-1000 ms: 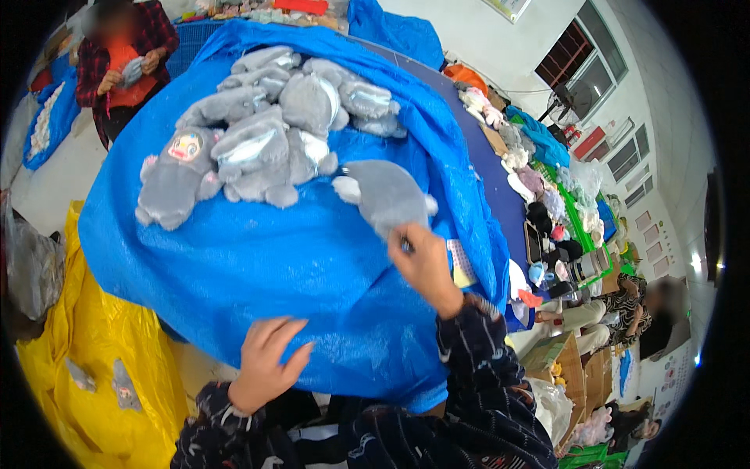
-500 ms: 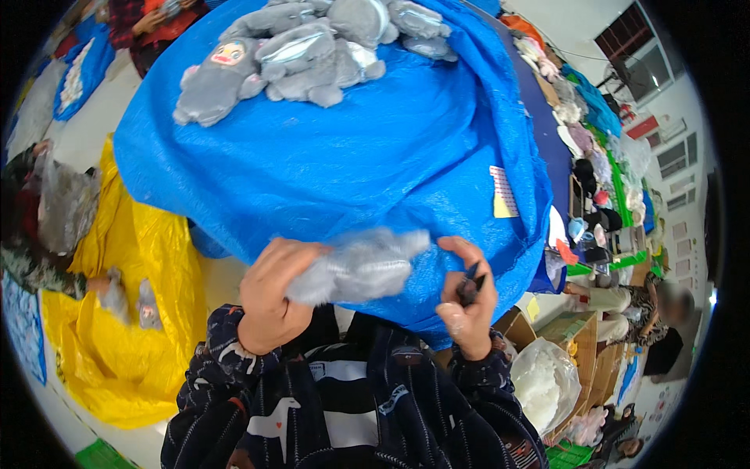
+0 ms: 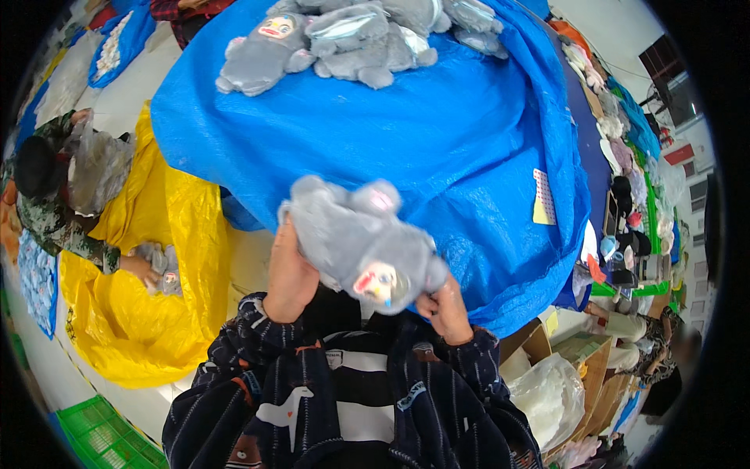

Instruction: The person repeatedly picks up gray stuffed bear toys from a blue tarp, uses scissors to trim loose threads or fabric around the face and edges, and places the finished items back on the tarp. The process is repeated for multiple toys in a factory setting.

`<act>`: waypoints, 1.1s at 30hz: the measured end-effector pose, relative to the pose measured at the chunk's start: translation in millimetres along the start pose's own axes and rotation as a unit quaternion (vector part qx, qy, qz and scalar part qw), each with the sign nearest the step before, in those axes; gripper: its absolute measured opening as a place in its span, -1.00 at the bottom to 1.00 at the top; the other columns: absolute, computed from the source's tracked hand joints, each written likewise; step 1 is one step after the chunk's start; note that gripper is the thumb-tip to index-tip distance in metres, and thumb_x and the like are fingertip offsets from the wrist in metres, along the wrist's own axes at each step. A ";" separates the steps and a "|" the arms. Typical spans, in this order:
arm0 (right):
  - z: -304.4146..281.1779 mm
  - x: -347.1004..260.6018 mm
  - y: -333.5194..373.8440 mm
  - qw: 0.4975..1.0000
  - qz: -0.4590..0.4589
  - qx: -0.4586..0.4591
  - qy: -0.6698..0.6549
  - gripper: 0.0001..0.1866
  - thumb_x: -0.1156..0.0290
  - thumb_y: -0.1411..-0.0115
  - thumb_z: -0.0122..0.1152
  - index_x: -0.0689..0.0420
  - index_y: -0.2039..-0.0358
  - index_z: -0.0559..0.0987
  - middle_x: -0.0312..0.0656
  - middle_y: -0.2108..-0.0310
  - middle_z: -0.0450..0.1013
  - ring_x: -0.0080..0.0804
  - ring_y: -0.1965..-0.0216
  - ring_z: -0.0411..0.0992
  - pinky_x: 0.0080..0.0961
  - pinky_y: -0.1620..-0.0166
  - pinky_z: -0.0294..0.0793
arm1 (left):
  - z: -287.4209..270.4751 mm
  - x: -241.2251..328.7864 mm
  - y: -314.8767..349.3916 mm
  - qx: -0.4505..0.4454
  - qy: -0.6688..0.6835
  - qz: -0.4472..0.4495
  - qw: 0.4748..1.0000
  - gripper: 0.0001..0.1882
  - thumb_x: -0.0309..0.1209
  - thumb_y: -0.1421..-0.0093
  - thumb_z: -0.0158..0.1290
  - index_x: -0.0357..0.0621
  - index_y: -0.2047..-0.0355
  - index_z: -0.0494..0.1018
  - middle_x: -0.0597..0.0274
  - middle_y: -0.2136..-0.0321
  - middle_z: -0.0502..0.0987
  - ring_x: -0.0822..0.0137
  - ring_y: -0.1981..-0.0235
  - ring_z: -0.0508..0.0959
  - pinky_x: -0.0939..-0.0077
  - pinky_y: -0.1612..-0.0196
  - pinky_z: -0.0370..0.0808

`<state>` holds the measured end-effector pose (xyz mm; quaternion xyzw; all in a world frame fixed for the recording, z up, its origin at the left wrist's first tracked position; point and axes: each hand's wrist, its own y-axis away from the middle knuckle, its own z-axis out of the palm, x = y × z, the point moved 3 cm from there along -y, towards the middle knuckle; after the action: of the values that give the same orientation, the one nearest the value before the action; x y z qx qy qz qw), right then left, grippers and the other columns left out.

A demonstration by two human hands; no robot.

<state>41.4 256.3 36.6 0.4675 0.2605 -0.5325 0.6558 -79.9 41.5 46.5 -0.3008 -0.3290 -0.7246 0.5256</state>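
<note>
Apparently for positioning, holds the grey plush toy (image 3: 344, 234) above the blue sheet (image 3: 375, 133), pinched in the right hand (image 3: 448, 311), braced by the left hand (image 3: 291, 277) (closure unclear), and next likely needs steady support.

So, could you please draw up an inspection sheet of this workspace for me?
Surface: creased blue sheet.
Job's things: gray plush toy between the hands, tilted, face toward the lower right; similar plush toys piled at the far side.
Clutter: patterned card on the sheet's right side; mixed soft items beyond it.
Hands: left hand holds the toy's lower end; right hand is at its head end, fingers partly hidden.
Cables: nothing seen near the hands.
Surroundings: yellow sheet at left with a co-worker's hand at small gray toys; green crate; cardboard boxes at right.
</note>
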 end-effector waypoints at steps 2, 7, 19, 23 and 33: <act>25.6 -0.8 7.3 0.996 -0.064 -0.029 -0.046 -0.34 0.26 -0.13 0.02 0.07 -0.20 0.03 -0.39 0.56 0.21 -0.67 0.72 0.08 -0.73 0.68 0.03 | 12.9 4.2 1.1 0.001 0.201 -0.059 0.978 -0.61 -0.25 -0.31 -0.34 -0.15 -0.08 0.14 0.21 -0.06 0.23 0.32 -0.06 0.28 0.43 -0.09 0.24; 23.1 -13.4 -10.0 0.993 -0.067 0.096 -0.025 -0.37 0.49 -0.01 0.17 0.16 -0.10 0.17 -0.36 0.52 0.29 -0.71 0.71 0.11 -0.75 0.68 0.05 | 24.5 5.4 22.5 -0.095 0.177 -0.049 0.978 -0.56 -0.28 -0.29 -0.30 -0.15 -0.14 0.05 0.14 -0.08 0.20 0.24 -0.11 0.21 0.32 -0.14 0.17; 22.4 -60.1 -22.3 0.919 -0.131 0.033 0.371 -0.73 0.35 0.05 0.31 0.26 0.44 0.47 -0.31 0.62 0.37 -0.73 0.55 0.24 -0.69 0.52 0.24 | -28.9 -6.8 30.9 -0.185 -0.206 -0.327 0.903 -0.57 -0.17 -0.21 -0.11 -0.21 0.02 0.30 0.31 0.21 0.41 0.55 0.21 0.37 0.62 0.13 0.31; 27.2 -49.3 -22.1 0.939 -0.117 0.031 0.323 -0.76 0.41 0.04 0.29 0.26 0.39 0.47 -0.35 0.53 0.41 -0.73 0.48 0.28 -0.71 0.43 0.30 | -29.4 -46.7 49.2 -0.120 -0.179 -0.209 0.954 -0.70 -0.24 -0.25 -0.15 -0.20 0.17 0.37 0.37 0.34 0.44 0.60 0.32 0.37 0.67 0.25 0.34; 29.6 -31.8 -1.6 0.894 -0.202 0.170 0.362 -0.75 0.39 0.00 0.25 0.26 0.40 0.43 -0.19 0.53 0.44 -0.61 0.49 0.37 -0.61 0.44 0.36 | 5.9 -20.9 47.0 0.151 0.223 -0.312 0.911 -0.68 -0.16 -0.23 -0.14 -0.16 0.27 0.38 0.34 0.37 0.45 0.55 0.36 0.41 0.63 0.30 0.37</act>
<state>25.9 244.4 75.4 0.6695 0.4745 -0.4834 0.3050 -28.7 47.1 41.2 0.0701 -0.3861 -0.8415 0.3714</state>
